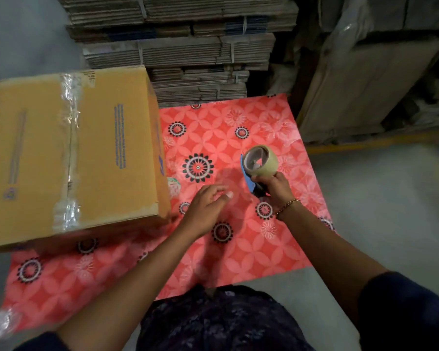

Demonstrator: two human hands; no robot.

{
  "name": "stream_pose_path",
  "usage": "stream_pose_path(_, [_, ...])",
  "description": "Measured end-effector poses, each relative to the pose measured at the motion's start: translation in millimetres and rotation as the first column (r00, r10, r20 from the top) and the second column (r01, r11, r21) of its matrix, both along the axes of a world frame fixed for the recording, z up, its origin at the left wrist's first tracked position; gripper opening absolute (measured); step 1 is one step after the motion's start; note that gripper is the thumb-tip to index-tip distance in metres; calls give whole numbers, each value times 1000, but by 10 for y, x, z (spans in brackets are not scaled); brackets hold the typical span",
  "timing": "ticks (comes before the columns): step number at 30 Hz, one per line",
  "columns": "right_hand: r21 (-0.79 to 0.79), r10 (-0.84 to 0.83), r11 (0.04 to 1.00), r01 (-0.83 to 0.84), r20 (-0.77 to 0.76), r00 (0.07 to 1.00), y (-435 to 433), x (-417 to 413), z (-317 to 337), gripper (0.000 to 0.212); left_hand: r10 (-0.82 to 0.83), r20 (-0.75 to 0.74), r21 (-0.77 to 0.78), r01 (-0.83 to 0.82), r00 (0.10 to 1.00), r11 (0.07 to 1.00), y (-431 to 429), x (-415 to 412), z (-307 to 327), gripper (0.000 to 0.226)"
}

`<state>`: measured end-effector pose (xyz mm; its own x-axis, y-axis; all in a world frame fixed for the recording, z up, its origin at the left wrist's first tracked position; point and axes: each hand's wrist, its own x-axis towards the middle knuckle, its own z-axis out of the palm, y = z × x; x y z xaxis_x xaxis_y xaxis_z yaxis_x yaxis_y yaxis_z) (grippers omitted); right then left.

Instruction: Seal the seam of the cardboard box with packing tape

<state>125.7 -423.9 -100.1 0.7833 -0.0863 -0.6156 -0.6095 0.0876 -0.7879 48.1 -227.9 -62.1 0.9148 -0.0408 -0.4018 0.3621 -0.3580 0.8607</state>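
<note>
Head view | box [71, 158] sits left on red mat [238, 224], clear tape on its seam | right hand [275, 190] grip holds tape roll tool [260, 164] | left hand [207, 206] open, blurry, holding nothing

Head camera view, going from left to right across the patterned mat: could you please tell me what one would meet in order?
cardboard box with tape along its seam → left hand, open and empty → tape dispenser → right hand gripping the dispenser's handle, all over the red mat.

red floral mat [238, 117] on floor | flat cardboard stacks [183, 46] behind | gold bracelet [288, 205]
</note>
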Motion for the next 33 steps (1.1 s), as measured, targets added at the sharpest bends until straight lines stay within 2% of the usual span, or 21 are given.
stream_pose_path(2, [38,-34,999,35,-35,999,-64,110,-59,25,22,-9,44,-22,1000,999,26,-31,-44,26])
stream_pose_path(3, [62,-58,996,62,-63,996,-97,165,-92,22,40,-16,57,-39,999,998,42,-39,-62,26])
stream_pose_path(6, [120,-120,983,137,-143,982,-172,322,-209,41,99,-50,63,-96,994,993,89,-52,-108,30])
stream_pose_path(7, [142,-126,979,149,-155,980,-182,368,-240,40,112,-61,68,-108,992,992,107,-58,-116,31])
stream_pose_path(9, [160,-134,974,162,-172,976,-184,451,-252,25,125,-70,84,-119,990,989,137,-74,-136,30])
stream_pose_path(13, [116,-133,981,155,-178,975,-218,533,-294,20,149,-82,89,-141,985,986,188,-121,-174,28])
stream_pose_path(17, [34,-96,994,104,-179,979,-258,538,-357,43,161,-90,101,-152,983,983,215,-176,-214,27])
stream_pose_path(24, [-2,-84,996,85,-158,984,-296,541,-422,18,168,-105,97,-158,980,983,252,-245,-262,23])
stream_pose_path(27, [-51,-93,995,86,-143,985,-328,532,-404,16,166,-102,100,-156,981,983,277,-271,-249,22])
stream_pose_path(30, [-101,-9,995,-8,-164,986,-385,510,-348,19,158,-106,92,-148,982,985,298,-289,-204,23])
stream_pose_path(33, [-148,44,987,-65,-142,989,-416,442,-233,13,138,-89,82,-130,986,988,335,-290,-157,27])
